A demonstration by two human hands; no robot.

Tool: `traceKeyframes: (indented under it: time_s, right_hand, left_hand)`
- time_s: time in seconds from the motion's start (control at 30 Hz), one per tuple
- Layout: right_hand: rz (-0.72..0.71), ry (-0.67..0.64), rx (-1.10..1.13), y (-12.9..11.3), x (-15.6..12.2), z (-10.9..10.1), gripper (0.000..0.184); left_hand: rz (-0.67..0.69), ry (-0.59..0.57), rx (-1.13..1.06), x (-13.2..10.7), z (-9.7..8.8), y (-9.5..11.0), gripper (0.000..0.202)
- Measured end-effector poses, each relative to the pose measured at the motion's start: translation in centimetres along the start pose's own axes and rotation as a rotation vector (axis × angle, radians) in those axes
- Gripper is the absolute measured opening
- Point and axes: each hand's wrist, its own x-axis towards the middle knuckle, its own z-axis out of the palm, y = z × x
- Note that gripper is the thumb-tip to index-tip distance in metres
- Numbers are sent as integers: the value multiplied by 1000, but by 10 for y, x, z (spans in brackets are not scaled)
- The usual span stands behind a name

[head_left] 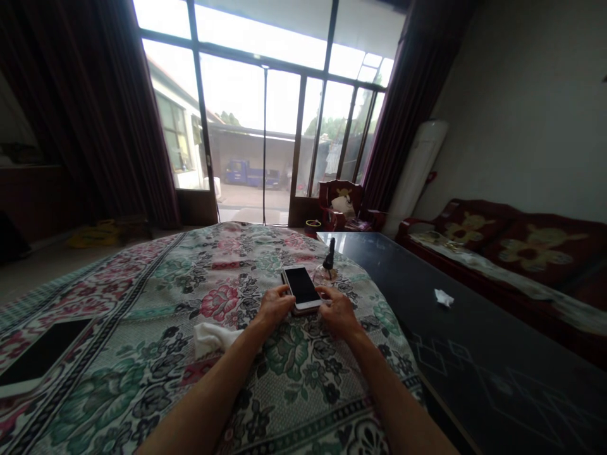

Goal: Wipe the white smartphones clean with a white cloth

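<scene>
A smartphone (302, 287) with a dark screen and a pale pink edge lies face up on the flower-patterned bedspread (142, 303). My left hand (274, 307) grips its near left edge, fingers curled round it. My right hand (337, 311) holds its near right edge, fingers bent against the side. A crumpled white cloth (212, 338) lies beside my left forearm. Just beyond the phone stands a small clear bottle (328, 267) with a dark top.
A dark tablet (40, 357) lies on the bedspread at the far left. A dark glossy table (478, 341) with a crumpled white paper (444, 297) runs along the right. Beyond it is a red sofa (512, 246). Glass doors (265, 145) and a red chair (342, 203) are ahead.
</scene>
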Motion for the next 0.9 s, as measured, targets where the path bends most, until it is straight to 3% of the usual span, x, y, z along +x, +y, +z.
traceKeyframes:
  time_s: [0.13,0.27,0.4,0.57,0.73,0.8,0.9]
  right_hand:
    - [-98,127,-5,-2,-1,0,43]
    - [-303,218,-59,-6,-7,7,43]
    - [-513,235,-116,-13,-17,18,39]
    - [-699,67,-88,-43,-22,43,36]
    - [-789,-201,-8,-115,-22,99,39]
    - [-766,-315,29,-147,-26,135,43]
    - [-735,-472,69,-187,-33,199,49]
  left_hand:
    - [63,50,77,-4,-3,10,48]
    - [105,84,163,-19,-26,21,47]
    - [131,200,278,-42,-76,27,52]
    - [181,427,470,-85,-166,35,47]
    - [171,682,631,-139,-259,27,46]
    - [133,814,797,-158,-288,14,53]
    - [-83,924,1100,-179,-315,-13,74]
